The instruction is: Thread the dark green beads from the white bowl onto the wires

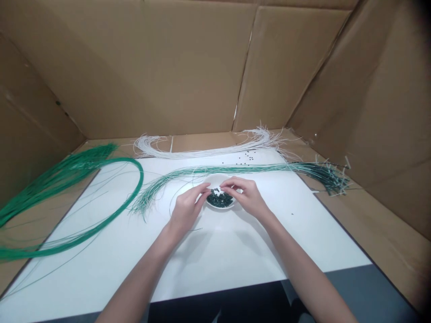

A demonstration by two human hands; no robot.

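A small white dish holding several dark green beads sits on the white board. My left hand is at the dish's left rim, thumb and forefinger pinched together over the beads. My right hand hovers over the dish's right side, fingers curled into a pinch near the left fingertips. What either pinch holds is too small to make out. A thin green wire curves by the left hand.
A long bundle of green wires lies behind the dish. A thick green loop and more green strands lie left. White wires lie at the back; loose beads scatter nearby. Cardboard walls surround.
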